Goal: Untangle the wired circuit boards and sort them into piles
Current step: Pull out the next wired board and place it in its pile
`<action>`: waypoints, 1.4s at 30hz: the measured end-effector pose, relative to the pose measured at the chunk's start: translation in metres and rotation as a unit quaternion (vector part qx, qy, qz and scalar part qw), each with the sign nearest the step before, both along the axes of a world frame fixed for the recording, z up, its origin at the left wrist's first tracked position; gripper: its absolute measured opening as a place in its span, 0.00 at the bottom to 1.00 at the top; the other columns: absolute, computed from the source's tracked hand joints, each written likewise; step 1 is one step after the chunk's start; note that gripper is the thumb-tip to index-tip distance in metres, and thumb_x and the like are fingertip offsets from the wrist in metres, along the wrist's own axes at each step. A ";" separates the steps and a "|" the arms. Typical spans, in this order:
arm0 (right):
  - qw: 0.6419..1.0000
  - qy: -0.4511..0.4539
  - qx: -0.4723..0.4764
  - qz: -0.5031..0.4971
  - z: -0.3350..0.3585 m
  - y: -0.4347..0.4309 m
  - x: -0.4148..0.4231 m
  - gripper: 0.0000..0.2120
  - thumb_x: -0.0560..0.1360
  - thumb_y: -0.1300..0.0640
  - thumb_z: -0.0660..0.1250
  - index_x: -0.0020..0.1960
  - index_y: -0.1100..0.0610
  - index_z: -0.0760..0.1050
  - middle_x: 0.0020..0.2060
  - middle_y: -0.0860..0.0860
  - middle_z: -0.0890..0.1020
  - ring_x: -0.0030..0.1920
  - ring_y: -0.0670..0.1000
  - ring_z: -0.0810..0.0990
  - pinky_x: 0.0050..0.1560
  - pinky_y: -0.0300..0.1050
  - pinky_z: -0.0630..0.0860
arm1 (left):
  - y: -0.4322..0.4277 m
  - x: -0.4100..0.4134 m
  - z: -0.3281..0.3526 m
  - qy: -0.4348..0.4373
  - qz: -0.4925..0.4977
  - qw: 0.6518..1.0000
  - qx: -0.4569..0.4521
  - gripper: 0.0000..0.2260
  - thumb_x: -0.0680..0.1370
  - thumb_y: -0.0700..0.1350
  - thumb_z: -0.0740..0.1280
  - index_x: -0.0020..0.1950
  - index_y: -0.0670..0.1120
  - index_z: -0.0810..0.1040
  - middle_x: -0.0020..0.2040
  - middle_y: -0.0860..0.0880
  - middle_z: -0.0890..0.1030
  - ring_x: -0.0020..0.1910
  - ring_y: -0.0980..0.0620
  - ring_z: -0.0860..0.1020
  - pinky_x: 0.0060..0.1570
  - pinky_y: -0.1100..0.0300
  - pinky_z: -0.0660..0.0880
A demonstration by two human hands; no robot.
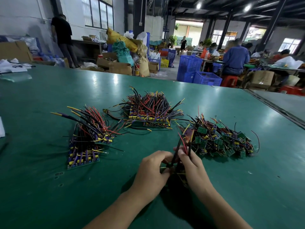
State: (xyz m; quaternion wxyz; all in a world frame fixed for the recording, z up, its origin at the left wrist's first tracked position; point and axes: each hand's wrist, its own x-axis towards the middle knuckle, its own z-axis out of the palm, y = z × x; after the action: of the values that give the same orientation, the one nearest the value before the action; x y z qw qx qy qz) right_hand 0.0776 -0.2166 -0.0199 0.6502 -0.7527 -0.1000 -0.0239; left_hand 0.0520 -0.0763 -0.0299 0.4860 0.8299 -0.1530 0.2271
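Observation:
Three heaps of small green circuit boards with red, black and yellow wires lie on the green table (pixel 49 187). A neat stack (pixel 85 152) lies at the left, a second neat stack (pixel 148 116) at the back middle, and a tangled heap (pixel 221 141) at the right. In front of the tangled heap my left hand (pixel 151 171) and my right hand (pixel 193 167) meet. Both grip a small bundle of wired boards (pixel 179 149) whose black and red wires stick up between the fingers. The boards in the bundle are mostly hidden by my hands.
White papers (pixel 11 66) lie at the table's far left. A metal seam (pixel 277 109) runs along the table's right side. Beyond the far edge stand cardboard boxes (pixel 120 67), blue crates (pixel 207 78), sacks and several people at other benches.

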 end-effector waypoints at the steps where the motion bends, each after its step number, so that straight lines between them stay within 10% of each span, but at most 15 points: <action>1: 1.000 0.001 0.004 0.028 0.000 -0.001 0.000 0.06 0.73 0.55 0.67 0.49 0.52 0.78 0.42 0.50 0.83 0.44 0.45 0.80 0.46 0.39 0.76 | 0.001 0.000 0.000 -0.015 -0.001 1.000 0.015 0.14 0.68 0.38 0.73 0.51 0.51 0.81 0.45 0.58 0.80 0.45 0.62 0.78 0.49 0.66 0.75; 12: 0.988 -0.113 -0.100 0.018 -0.010 -0.006 0.007 0.11 0.79 0.60 0.65 0.40 0.49 0.72 0.29 0.42 0.77 0.30 0.39 0.71 0.34 0.34 0.68 | 0.001 -0.011 0.017 0.102 -0.012 0.986 -0.133 0.18 0.67 0.48 0.68 0.56 0.54 0.75 0.53 0.57 0.78 0.43 0.55 0.78 0.49 0.61 0.75; 16: 0.988 -0.124 -0.061 0.063 -0.006 -0.003 0.002 0.08 0.76 0.50 0.63 0.41 0.38 0.74 0.31 0.39 0.76 0.32 0.38 0.70 0.36 0.33 0.68 | 0.001 -0.012 0.023 0.113 -0.044 0.985 -0.125 0.23 0.66 0.60 0.69 0.58 0.54 0.77 0.55 0.56 0.79 0.56 0.58 0.76 0.57 0.60 0.72; 23: 0.955 -0.177 -0.136 0.197 -0.001 0.004 -0.009 0.08 0.68 0.59 0.62 0.40 0.46 0.76 0.35 0.39 0.79 0.38 0.40 0.76 0.40 0.37 0.73 | 0.002 -0.006 0.020 0.193 -0.162 0.944 -0.211 0.09 0.70 0.43 0.73 0.49 0.43 0.83 0.51 0.47 0.85 0.53 0.52 0.82 0.52 0.64 0.76; 27: 0.967 -0.018 -0.077 0.243 0.007 0.005 -0.012 0.14 0.75 0.59 0.64 0.55 0.66 0.79 0.39 0.46 0.83 0.42 0.44 0.81 0.43 0.39 0.77 | -0.004 -0.002 0.019 0.200 -0.101 0.925 -0.308 0.08 0.77 0.41 0.69 0.43 0.37 0.83 0.48 0.46 0.86 0.47 0.53 0.83 0.48 0.63 0.77; 31: 0.946 0.132 0.066 0.288 0.008 -0.002 -0.010 0.17 0.83 0.56 0.58 0.68 0.60 0.74 0.50 0.52 0.85 0.52 0.50 0.83 0.52 0.44 0.80 | -0.005 0.001 0.022 0.239 -0.064 0.883 -0.398 0.20 0.72 0.55 0.66 0.44 0.39 0.85 0.44 0.41 0.85 0.41 0.47 0.84 0.43 0.58 0.79; 36: 0.910 0.135 0.078 0.385 0.008 -0.004 -0.008 0.34 0.62 0.62 0.65 0.70 0.55 0.72 0.59 0.61 0.77 0.58 0.59 0.74 0.54 0.54 0.70 | -0.005 0.004 0.023 0.255 -0.030 0.863 -0.434 0.26 0.70 0.58 0.65 0.45 0.33 0.82 0.41 0.44 0.86 0.37 0.51 0.84 0.34 0.63 0.77; 42: 0.964 0.028 -0.017 0.262 0.006 0.008 -0.010 0.12 0.79 0.59 0.63 0.59 0.62 0.77 0.49 0.55 0.81 0.49 0.49 0.79 0.54 0.44 0.75 | -0.006 0.002 0.026 0.251 -0.039 0.871 -0.420 0.19 0.74 0.56 0.64 0.36 0.41 0.78 0.42 0.44 0.86 0.37 0.51 0.84 0.31 0.64 0.77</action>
State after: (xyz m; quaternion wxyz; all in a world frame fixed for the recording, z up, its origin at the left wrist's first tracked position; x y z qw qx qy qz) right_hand 0.0672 -0.2088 -0.0141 0.6233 -0.7115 -0.2758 0.1707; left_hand 0.0536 -0.0823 -0.0043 0.8193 0.5699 0.0516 0.0348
